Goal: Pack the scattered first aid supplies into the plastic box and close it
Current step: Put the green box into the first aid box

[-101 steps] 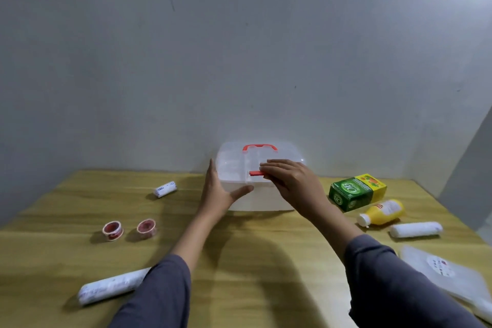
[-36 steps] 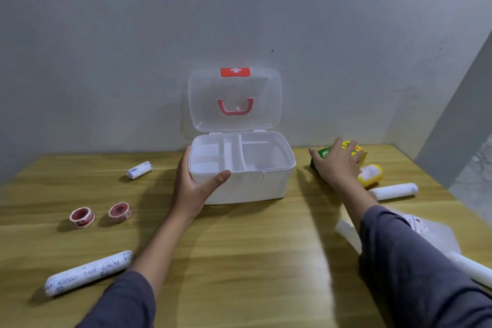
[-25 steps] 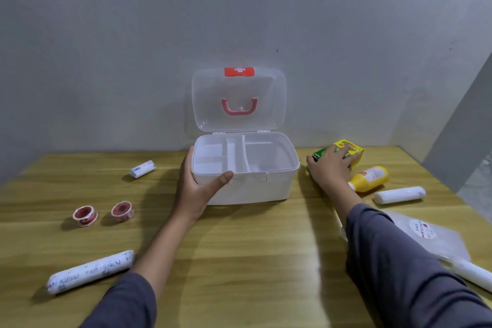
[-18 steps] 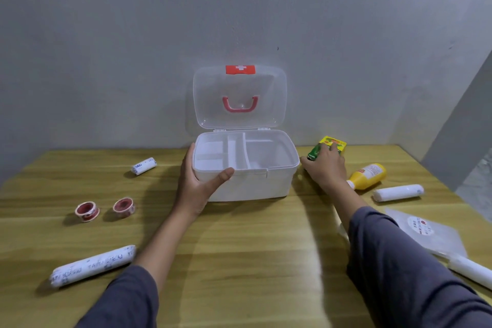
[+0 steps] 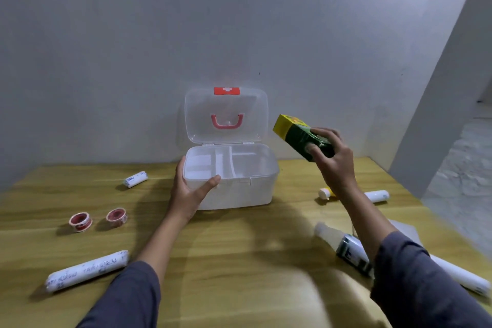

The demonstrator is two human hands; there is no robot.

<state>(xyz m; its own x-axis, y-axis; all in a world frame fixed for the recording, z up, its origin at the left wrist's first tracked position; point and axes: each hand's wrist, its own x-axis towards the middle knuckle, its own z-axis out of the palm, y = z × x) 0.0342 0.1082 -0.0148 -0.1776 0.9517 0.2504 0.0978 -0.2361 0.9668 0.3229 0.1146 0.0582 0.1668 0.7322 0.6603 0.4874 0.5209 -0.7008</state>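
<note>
The white plastic first aid box [image 5: 247,192] stands open at the back of the wooden table, its clear lid [image 5: 226,114] upright against the wall and its divided tray empty. My left hand [image 5: 190,192] grips the box's front left corner, thumb on the rim. My right hand [image 5: 334,162] holds a green and yellow carton [image 5: 298,136] in the air, tilted, to the right of the box and above rim height.
On the left lie a small bandage roll [image 5: 135,179], two red tape rolls [image 5: 80,221] [image 5: 116,217] and a long wrapped roll [image 5: 86,271]. On the right lie a yellow bottle [image 5: 325,192], a white roll [image 5: 378,196], a clear bottle [image 5: 343,245], a flat packet [image 5: 404,229] and another white roll [image 5: 460,274].
My right hand closed on the carton where it lay right of the box and lifted it off the table. The lid, shut at first, now stands open. My left hand stayed on the box.
</note>
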